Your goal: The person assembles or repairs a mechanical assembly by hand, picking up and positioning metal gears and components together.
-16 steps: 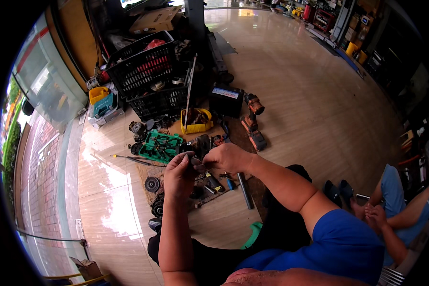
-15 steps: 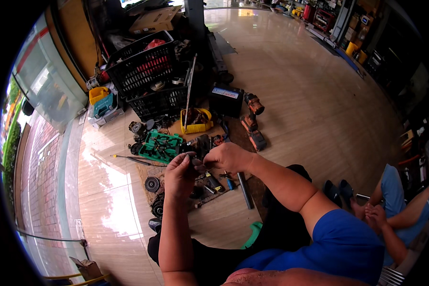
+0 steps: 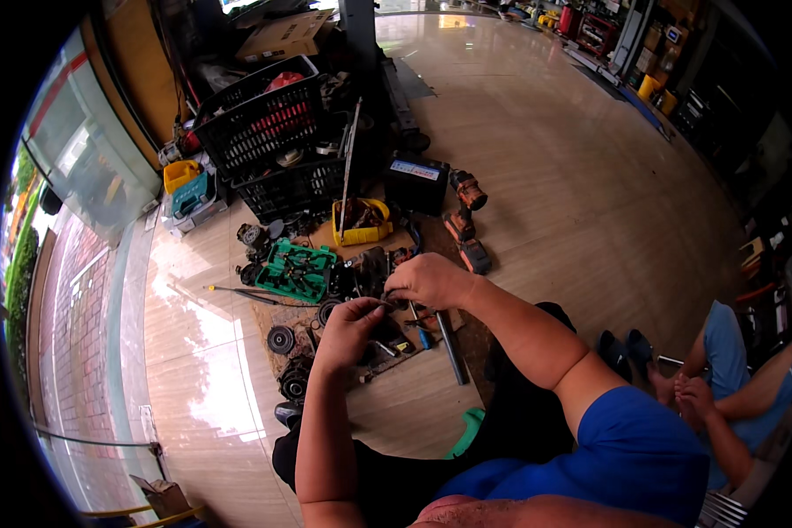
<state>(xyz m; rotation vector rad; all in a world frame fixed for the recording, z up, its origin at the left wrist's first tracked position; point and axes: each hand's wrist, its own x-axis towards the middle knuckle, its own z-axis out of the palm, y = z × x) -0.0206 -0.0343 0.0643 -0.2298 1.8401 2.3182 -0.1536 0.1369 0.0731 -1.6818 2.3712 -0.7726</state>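
The small dark part (image 3: 388,302) lies at the left hand's (image 3: 348,331) pinching thumb and forefinger, just below and left of the right hand (image 3: 431,280), whose curled fingers' closure, like the part's long axis, cannot be told.

Left hand (image 3: 352,326): tips dark, partly lost; grip can't be read. Right hand (image 3: 433,280): back toward the camera, palm and most fingertips hidden. Dark part (image 3: 391,303) between them: mostly behind fingers, too small to identify. Left forearm (image 3: 326,458): cut by the lower edge. Green case (image 3: 297,271): contents too small to sort out. Yellow tub (image 3: 361,236): load too dark to separate. Lower crate (image 3: 290,191): inside mostly in shadow, partly covered by the upper crate (image 3: 260,123). Green piece (image 3: 468,431): partly behind black trousers (image 3: 506,409). Co-worker (image 3: 726,352): cut off by the dark rim. Far shelves (image 3: 664,53): items tiny, dim, unreadable.
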